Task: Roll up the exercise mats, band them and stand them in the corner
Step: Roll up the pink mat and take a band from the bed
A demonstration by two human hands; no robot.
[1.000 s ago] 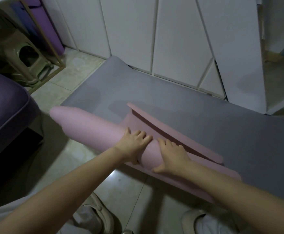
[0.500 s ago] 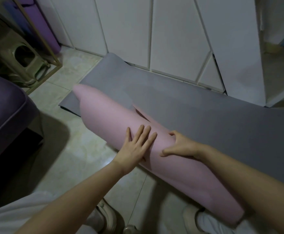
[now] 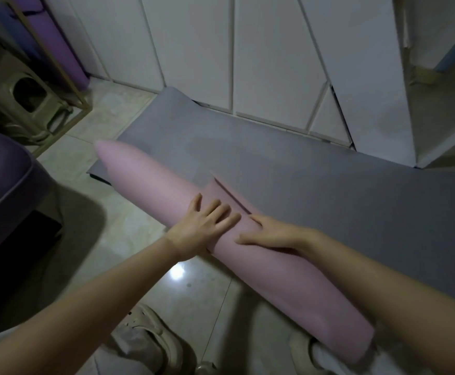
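Observation:
A pink exercise mat [image 3: 150,182] lies rolled into a long tube, slanting from upper left to lower right across the near edge of a flat grey mat [image 3: 315,190]. Its loose flap edge shows on top near the middle. My left hand [image 3: 204,226] presses flat on the roll with straight fingers. My right hand [image 3: 272,234] lies beside it on the flap, fingers stretched along the tube. A purple rolled mat [image 3: 61,50] stands upright in the far left corner.
White cabinet doors [image 3: 272,55] line the far wall behind the grey mat. A green plastic stool [image 3: 23,98] under a gold frame stands at the left, with a purple seat [image 3: 7,180] nearer. My shoes [image 3: 153,339] are on the tiled floor below the roll.
The pink mat went from partly unrolled to a full tube, rolled onto the grey mat's edge. Both hands stayed on its middle, and the left hand's fingers spread flat.

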